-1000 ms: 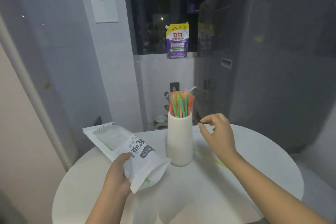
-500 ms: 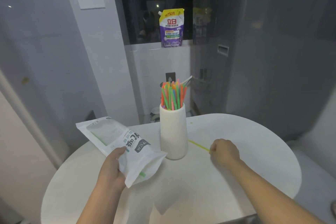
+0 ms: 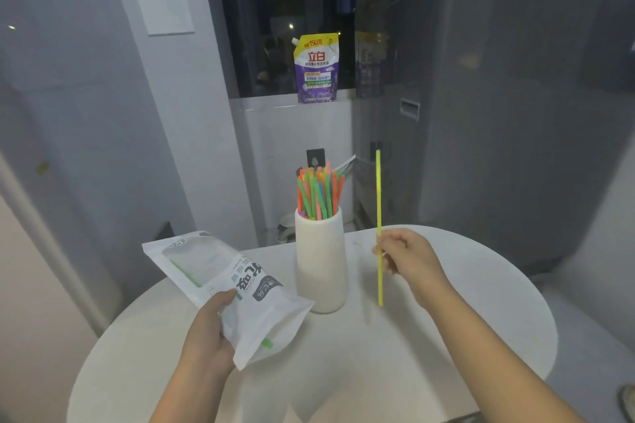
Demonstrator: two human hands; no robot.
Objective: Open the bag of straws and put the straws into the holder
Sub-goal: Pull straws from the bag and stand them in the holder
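A single yellow-green straw (image 3: pixel 379 203) stands upright in the air just right of the holder, pinched a little below its middle between the thumb and curled fingers of the right hand (image 3: pixel 407 256), its lower end hanging just above the tabletop (image 3: pixel 481 319). The white ribbed holder (image 3: pixel 321 264) stands near the middle of the round tabletop, toward its far edge, and carries a thick bunch of coloured straws (image 3: pixel 318 194) in orange, green, pink and blue that rise out of its mouth. To the left of the holder, the white straw bag (image 3: pixel 220 288) lies slanted above the tabletop's left part, its near corner pointing toward the holder's foot; a green straw shows through its clear window and another green end shows near its lower corner. The left hand (image 3: pixel 209 333) grips the bag along its near edge, thumb on top and fingers curled beneath. Beyond the tabletop's far edge, a purple and yellow refill pouch (image 3: pixel 316 69) stands on the sill of a dark window, and a large grey appliance (image 3: pixel 498 96) fills the right side of the room.
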